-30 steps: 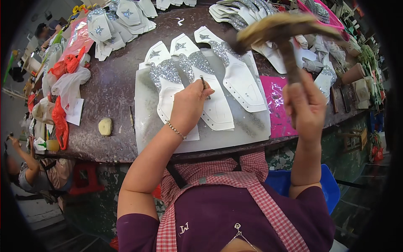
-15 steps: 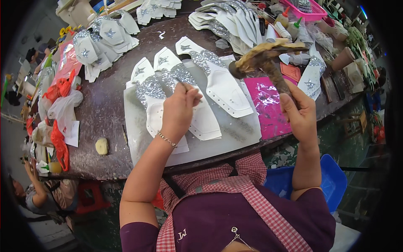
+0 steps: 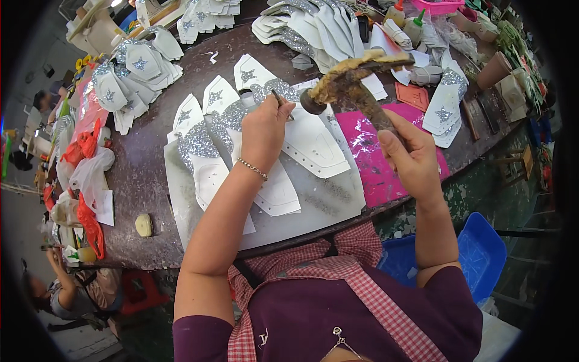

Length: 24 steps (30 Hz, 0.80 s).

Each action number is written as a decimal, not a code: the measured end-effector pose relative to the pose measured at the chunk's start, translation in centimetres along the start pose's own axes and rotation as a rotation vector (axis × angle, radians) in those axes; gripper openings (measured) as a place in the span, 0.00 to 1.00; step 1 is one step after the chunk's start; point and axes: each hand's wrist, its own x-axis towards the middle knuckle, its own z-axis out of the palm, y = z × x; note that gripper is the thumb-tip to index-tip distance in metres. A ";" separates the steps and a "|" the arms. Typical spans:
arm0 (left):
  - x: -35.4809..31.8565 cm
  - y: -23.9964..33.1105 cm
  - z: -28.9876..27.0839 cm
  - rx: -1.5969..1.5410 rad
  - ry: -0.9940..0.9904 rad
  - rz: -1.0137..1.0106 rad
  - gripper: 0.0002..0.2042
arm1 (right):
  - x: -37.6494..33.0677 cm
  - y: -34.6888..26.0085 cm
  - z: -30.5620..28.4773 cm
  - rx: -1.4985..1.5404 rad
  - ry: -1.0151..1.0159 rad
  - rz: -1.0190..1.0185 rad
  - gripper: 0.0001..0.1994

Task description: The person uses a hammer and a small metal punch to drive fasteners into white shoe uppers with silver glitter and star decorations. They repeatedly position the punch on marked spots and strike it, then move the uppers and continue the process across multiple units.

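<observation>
Pinched in my left hand (image 3: 265, 127) is a slim dark punch (image 3: 275, 95), over the glitter part of the right-hand shoe-upper piece (image 3: 316, 145). My fingers cover most of the punch, so I cannot tell whether its tip touches the piece. My right hand (image 3: 413, 154) grips a worn hammer (image 3: 350, 84) by its handle, its head raised to the right of the left hand. Two similar white pieces, a middle one (image 3: 277, 190) and a left one (image 3: 208, 178), lie alongside, with silver glitter, stars and small punched holes. All three rest on a pale board (image 3: 325, 208).
Stacks of similar pieces stand at the far left (image 3: 142, 66) and far middle (image 3: 313, 30). A pink sheet (image 3: 356, 139) lies right of the board, near another small stack (image 3: 446, 108). Plastic bags (image 3: 90, 163) crowd the left edge. Another person (image 3: 66, 289) sits lower left.
My left hand with the punch has moved right and up, from the middle piece to the right one. The hammer has shifted left in my right hand. The whole view has also shifted slightly.
</observation>
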 end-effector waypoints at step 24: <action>-0.8 0.1 -0.1 -0.077 -0.095 -0.044 0.10 | 1.5 -1.4 -0.2 -0.118 0.062 -0.116 0.18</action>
